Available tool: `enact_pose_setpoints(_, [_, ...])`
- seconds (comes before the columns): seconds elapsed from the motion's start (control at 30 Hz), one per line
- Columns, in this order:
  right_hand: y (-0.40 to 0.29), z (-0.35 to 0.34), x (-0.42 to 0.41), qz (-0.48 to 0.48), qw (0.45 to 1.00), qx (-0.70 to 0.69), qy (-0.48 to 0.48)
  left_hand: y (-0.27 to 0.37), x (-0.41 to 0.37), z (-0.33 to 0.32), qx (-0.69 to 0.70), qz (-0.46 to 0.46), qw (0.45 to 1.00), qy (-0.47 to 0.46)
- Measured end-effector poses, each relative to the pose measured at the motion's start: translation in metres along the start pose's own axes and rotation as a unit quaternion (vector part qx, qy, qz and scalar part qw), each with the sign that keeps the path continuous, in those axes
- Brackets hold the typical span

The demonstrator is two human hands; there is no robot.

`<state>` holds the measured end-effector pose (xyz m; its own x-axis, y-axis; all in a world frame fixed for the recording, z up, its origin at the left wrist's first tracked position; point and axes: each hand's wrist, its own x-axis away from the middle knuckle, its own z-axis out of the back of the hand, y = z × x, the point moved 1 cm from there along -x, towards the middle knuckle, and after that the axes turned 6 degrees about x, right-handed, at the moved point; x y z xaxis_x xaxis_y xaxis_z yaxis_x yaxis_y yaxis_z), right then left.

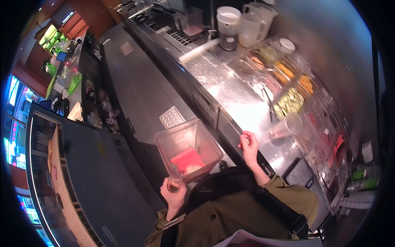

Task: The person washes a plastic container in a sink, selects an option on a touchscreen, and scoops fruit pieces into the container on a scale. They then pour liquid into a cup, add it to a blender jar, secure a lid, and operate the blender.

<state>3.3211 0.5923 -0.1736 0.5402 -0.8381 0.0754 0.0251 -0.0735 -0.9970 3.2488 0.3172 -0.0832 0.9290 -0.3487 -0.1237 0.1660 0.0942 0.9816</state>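
My left hand (pixel 173 193) is closed around the handle of a clear square blender jar (pixel 214 148), held in front of my body over the floor. Red fruit pieces (pixel 189 160) and a paler piece lie at the bottom of the jar. At the front edge of the steel counter is my right hand (pixel 249 144), its fingers curled and with no object visible in them. Beyond it on the counter, a clear plastic cup (pixel 291 124) leans on its side near a container of sliced green fruit (pixel 289 103).
Several fruit containers line the counter's back, with tongs (pixel 268 95) across them. A digital scale (pixel 298 173) sits at the near right. Measuring pitchers (pixel 251 29) and another blender jar (pixel 192 23) stand farther off. A dark cabinet (pixel 101 173) is at left.
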Motion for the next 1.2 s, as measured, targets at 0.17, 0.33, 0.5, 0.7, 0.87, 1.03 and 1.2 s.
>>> enact_pose_setpoints(0.17, [0.005, -0.121, -0.098, 0.023, 0.996, 0.081, -0.044, -0.031, -0.146, 0.052, 0.059, -0.029, 0.991, 0.116])
enact_pose_setpoints(0.33, [0.013, -0.215, -0.239, 0.002, 0.994, 0.076, -0.081, -0.067, -0.324, 0.069, 0.127, -0.073, 0.979, 0.142])
enact_pose_setpoints(0.5, [0.007, -0.324, -0.404, -0.026, 0.98, 0.178, -0.088, -0.111, -0.533, 0.075, 0.071, -0.098, 0.987, 0.102])
enact_pose_setpoints(0.7, [-0.031, -0.569, -0.587, 0.019, 0.936, 0.135, -0.324, -0.125, -0.747, 0.103, 0.193, -0.104, 0.963, 0.157])
enact_pose_setpoints(0.87, [-0.024, -0.732, -0.765, 0.187, 0.866, 0.365, -0.288, -0.149, -0.931, 0.13, 0.135, -0.163, 0.966, 0.149])
enact_pose_setpoints(1.03, [0.012, -0.814, -0.911, 0.145, 0.856, 0.46, -0.189, -0.186, -1.142, 0.137, 0.089, -0.188, 0.975, 0.074])
enact_pose_setpoints(1.2, [0.026, -0.873, -0.996, 0.12, 0.819, 0.538, -0.162, -0.178, -1.364, 0.099, 0.147, -0.174, 0.971, 0.072])
